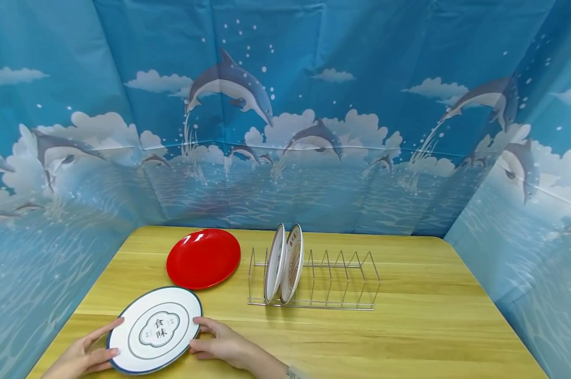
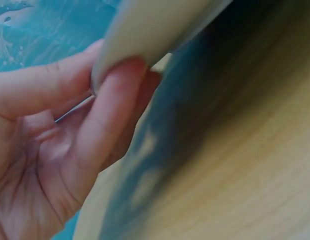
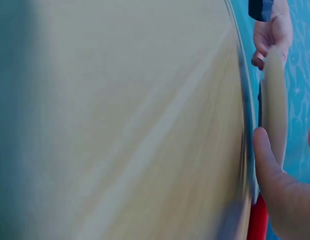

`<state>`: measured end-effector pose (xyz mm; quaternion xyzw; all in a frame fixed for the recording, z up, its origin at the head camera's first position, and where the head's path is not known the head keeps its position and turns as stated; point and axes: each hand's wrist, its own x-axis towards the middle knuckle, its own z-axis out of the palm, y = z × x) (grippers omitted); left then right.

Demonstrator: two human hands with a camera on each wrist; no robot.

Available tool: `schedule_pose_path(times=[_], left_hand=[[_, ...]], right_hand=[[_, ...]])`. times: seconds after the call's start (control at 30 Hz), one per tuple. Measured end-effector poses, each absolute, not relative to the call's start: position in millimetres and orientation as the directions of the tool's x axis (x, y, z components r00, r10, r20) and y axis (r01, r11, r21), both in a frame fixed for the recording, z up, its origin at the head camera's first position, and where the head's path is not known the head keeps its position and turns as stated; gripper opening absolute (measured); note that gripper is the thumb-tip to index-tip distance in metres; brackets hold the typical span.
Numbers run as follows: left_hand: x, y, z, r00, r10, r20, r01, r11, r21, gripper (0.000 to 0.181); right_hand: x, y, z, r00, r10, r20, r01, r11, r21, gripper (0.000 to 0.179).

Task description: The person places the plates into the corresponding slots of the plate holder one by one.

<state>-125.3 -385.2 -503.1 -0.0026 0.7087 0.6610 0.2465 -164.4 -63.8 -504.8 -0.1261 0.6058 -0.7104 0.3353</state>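
Note:
A white plate with a dark blue rim and black characters (image 1: pixel 158 330) is held by both hands at the near left of the table. My left hand (image 1: pixel 83 355) pinches its left rim, fingers above and below, as the left wrist view shows with the plate's pale underside (image 2: pixel 155 27). On the opposite rim my right hand (image 1: pixel 226 345) grips the plate. Seen edge-on in the right wrist view, the plate (image 3: pixel 275 107) is raised off the table. Just behind it lies a red plate (image 1: pixel 203 258).
A metal wire dish rack (image 1: pixel 330 305) stands at the middle back. Two plates stand on edge in its left part, a white one (image 1: pixel 274 263) and a brown-patterned one (image 1: pixel 292 263). The wooden table (image 1: pixel 432 326) is bordered by a dolphin-print curtain (image 1: pixel 285 195).

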Motion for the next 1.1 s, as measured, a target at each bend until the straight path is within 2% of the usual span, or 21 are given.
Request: schedule_pose_path(times=[0.17, 0.27, 0.43, 0.57, 0.67, 0.77, 0.9, 1.1], left_hand=[[-121, -384, -492, -0.884, 0.36, -0.299, -0.271, 0.129, 0.954, 0.055], [-119, -379, -483, -0.907, 0.357, -0.223, -0.187, 0.131, 0.974, 0.058], [-121, -358, -468, -0.961, 0.267, -0.068, -0.043, 0.099, 0.994, 0.061], [-134, -347, -473, -0.974, 0.212, 0.076, 0.066, -0.052, 0.996, 0.064], [-150, -343, -485, -0.946, 0.235, 0.224, 0.169, -0.232, 0.958, 0.065], [-159, -328, -480, -0.917, 0.243, 0.315, 0.217, -0.356, 0.909, 0.067], [-159, -295, -451, -0.912, 0.221, 0.346, 0.23, -0.422, 0.877, 0.066], [-166, -255, -425, -0.912, 0.228, 0.34, 0.211, -0.45, 0.868, 0.062]], right_hand=[[-158, -65, -500, -0.826, -0.536, -0.173, 0.215, -0.016, -0.976, 0.047], [-156, -63, -493, -0.868, -0.484, -0.111, 0.128, -0.003, -0.992, 0.045], [-156, -59, -478, -0.912, -0.41, 0.02, -0.014, -0.017, -1.0, 0.049], [-162, -52, -463, -0.917, -0.383, 0.108, -0.088, -0.071, -0.994, 0.053], [-168, -43, -451, -0.906, -0.383, 0.181, -0.143, -0.127, -0.982, 0.054], [-173, -33, -442, -0.886, -0.384, 0.26, -0.194, -0.205, -0.96, 0.055], [-180, -18, -429, -0.864, -0.404, 0.3, -0.17, -0.327, -0.93, 0.057], [-184, 8, -404, -0.877, -0.406, 0.256, -0.051, -0.452, -0.891, 0.059]])
